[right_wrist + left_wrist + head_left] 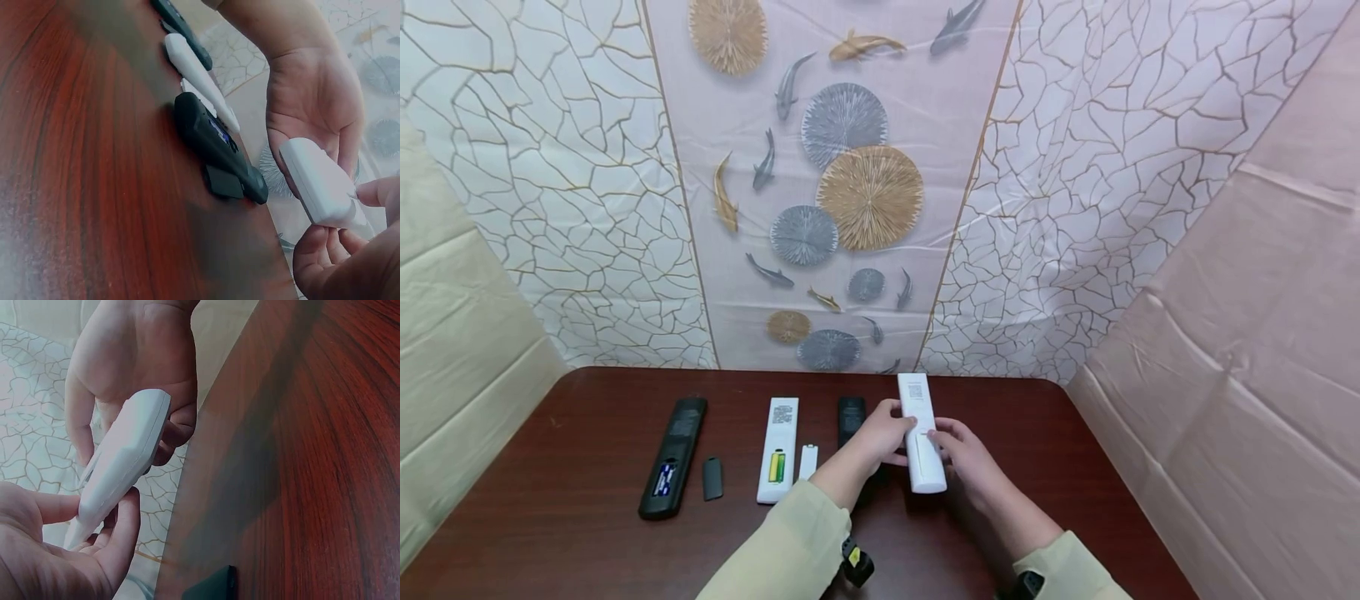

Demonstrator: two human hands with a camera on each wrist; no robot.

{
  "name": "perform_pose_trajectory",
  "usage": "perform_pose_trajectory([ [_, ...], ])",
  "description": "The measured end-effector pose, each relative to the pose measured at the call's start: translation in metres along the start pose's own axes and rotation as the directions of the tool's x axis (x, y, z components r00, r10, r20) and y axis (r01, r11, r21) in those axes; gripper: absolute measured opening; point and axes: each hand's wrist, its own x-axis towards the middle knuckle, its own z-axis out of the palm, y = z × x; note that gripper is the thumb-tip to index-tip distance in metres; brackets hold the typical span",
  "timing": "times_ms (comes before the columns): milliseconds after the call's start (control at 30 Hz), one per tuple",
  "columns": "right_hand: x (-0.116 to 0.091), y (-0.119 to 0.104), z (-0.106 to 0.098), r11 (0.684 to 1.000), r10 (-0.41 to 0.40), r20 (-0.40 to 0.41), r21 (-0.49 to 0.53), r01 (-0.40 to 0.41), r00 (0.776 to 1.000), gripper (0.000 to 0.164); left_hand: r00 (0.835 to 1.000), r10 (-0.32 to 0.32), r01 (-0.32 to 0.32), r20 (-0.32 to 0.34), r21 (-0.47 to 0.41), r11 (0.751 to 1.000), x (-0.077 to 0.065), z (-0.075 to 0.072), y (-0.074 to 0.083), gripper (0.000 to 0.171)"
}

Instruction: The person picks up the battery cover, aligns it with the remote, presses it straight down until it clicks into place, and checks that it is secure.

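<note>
A white remote control is held up over the table, its back with a printed code facing up. My left hand grips its left side, thumb on the back and fingers beneath. On the other side my right hand holds the lower part, thumb on the battery cover. In the left wrist view, a thin white edge stands slightly off the back near the right thumb. Behind my left hand lies a black remote, partly hidden; the right wrist view shows its open battery bay and a loose black cover beside it.
On the dark red table, another white remote lies with batteries exposed, its white cover alongside. Farther left are a black remote with batteries showing and a dark cover. Patterned cloth hangs behind the table.
</note>
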Motion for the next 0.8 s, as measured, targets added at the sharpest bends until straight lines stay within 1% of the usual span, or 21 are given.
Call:
perform_pose_trajectory([
  [500, 0.004, -0.003, 0.007, 1.000, 0.013, 0.008, 0.004, -0.013, 1.000, 0.042, 1.000, 0.017, -0.017, 0.005, -0.032, 0.999, -0.004, -0.011, -0.002, 0.056],
  [667, 0.006, -0.005, 0.009, 1.000, 0.010, 0.015, 0.012, -0.010, 1.000, 0.042, 1.000, 0.001, 0.000, 0.015, -0.048, 0.999, -0.005, -0.015, -0.001, 0.056],
  [800, 0.008, -0.007, 0.011, 1.000, 0.003, 0.026, 0.025, -0.004, 1.000, 0.041, 1.000, -0.004, 0.005, 0.002, -0.058, 0.998, -0.008, -0.017, 0.003, 0.055],
])
